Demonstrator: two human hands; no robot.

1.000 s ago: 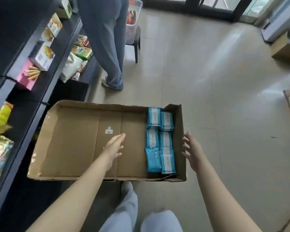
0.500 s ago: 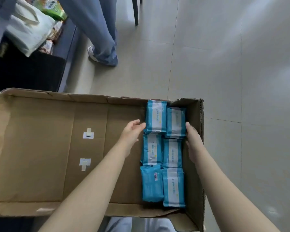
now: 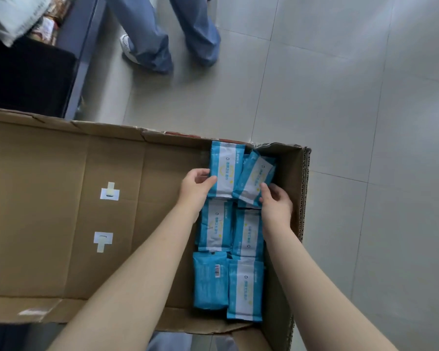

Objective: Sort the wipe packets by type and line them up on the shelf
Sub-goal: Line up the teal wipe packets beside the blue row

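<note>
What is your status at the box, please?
Left hand grips left packet. Right hand grips tilted packet. Both in box, nothing on top.

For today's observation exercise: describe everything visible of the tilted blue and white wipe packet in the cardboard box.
The tilted blue and white wipe packet is a soft plastic pouch, blue-edged with a white label panel, face up. It lies skewed in the far right corner of the brown cardboard box. The right hand pinches its near end; its left side meets the straight packet held by the left hand.
</note>
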